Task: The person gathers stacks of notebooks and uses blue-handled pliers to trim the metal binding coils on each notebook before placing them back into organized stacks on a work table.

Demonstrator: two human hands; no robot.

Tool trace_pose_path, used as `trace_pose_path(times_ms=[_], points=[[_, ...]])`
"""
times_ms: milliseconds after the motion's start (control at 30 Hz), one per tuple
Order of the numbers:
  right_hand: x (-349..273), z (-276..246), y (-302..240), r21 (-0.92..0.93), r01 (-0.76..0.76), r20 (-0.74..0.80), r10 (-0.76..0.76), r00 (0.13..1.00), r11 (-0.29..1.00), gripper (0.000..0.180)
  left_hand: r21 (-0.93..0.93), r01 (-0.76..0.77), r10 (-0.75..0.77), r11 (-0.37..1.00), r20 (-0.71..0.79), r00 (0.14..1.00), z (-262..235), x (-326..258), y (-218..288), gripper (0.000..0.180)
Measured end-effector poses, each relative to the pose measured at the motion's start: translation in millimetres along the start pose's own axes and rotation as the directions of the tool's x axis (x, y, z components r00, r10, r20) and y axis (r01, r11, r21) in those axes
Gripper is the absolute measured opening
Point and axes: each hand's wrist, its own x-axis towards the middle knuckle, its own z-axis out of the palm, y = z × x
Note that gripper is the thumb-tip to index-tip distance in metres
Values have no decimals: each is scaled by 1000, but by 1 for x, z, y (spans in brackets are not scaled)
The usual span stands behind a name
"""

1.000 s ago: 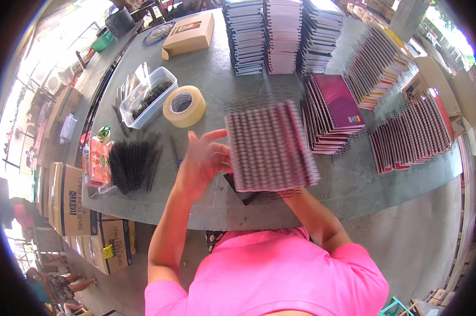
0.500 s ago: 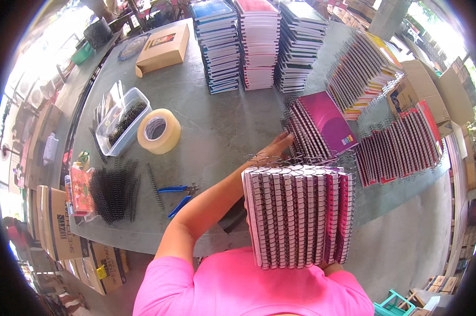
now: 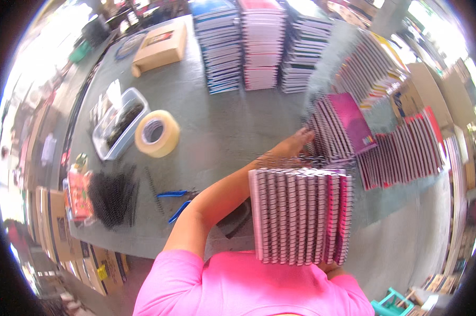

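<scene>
A thick stack of spiral-bound notebooks (image 3: 300,215) with purple-and-white edges stands on end just in front of my chest. My right hand (image 3: 330,267) is shut on it from below and is almost wholly hidden; only a sliver shows at the stack's lower edge. My left arm stretches across the grey table (image 3: 222,126), above the stack. My left hand (image 3: 296,145) has its fingers out and touches the wire edge of a fanned row of notebooks with a magenta cover (image 3: 338,129).
Three tall notebook stacks (image 3: 261,45) stand at the back, with more fanned rows (image 3: 406,152) on the right. On the left are a tape roll (image 3: 156,132), a clear tub (image 3: 117,129), black binding coils (image 3: 111,197), blue pliers (image 3: 177,203) and a cardboard box (image 3: 161,46).
The stack has come off the table and stands upright near my chest. My left hand left the stack's edge and reached right to the fanned notebooks.
</scene>
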Motion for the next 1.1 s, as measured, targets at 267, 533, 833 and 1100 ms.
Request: trace_pose_path(times_ms=[267, 533, 833, 1100], points=[[34, 14, 4, 50, -111, 53, 108, 993, 993, 70, 912, 265, 697, 314, -411, 587, -203, -207, 83, 37], [88, 14, -3, -81, -103, 117, 112, 987, 991, 68, 460, 867, 241, 195, -879, 412, -284, -369, 23, 9], [69, 25, -21, -157, -95, 100, 111, 989, 983, 62, 651, 749, 601, -125, -551, 579, -177, -370, 126, 12], [47, 42, -26, -195, -43, 116, 67, 991, 980, 62, 938, 324, 562, -119, -205, 801, -103, -329, 121, 18]])
